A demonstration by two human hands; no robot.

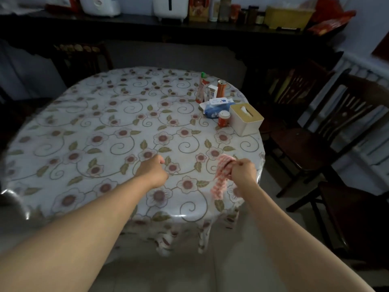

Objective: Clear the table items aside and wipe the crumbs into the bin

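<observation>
A round table (88, 127) wears a floral plastic cloth. My right hand (243, 172) grips a pink-and-white checked cloth (222, 178) above the table's near right edge; the cloth hangs down from the fist. My left hand (152, 172) hovers over the near middle with its fingers curled shut and nothing visible in it. Grouped at the far right of the table are a white tissue box (246, 120), a blue wipes pack (216, 107), a small red jar (223, 119), an orange can (221, 88), a small white carton (212, 91) and a sauce bottle (201, 88). No bin is in view.
Dark wooden chairs stand at the right (328, 131) and at the far left (80, 60). A dark sideboard (147, 28) along the back wall carries appliances, jars and boxes. Pale tiled floor (189, 270) lies below me.
</observation>
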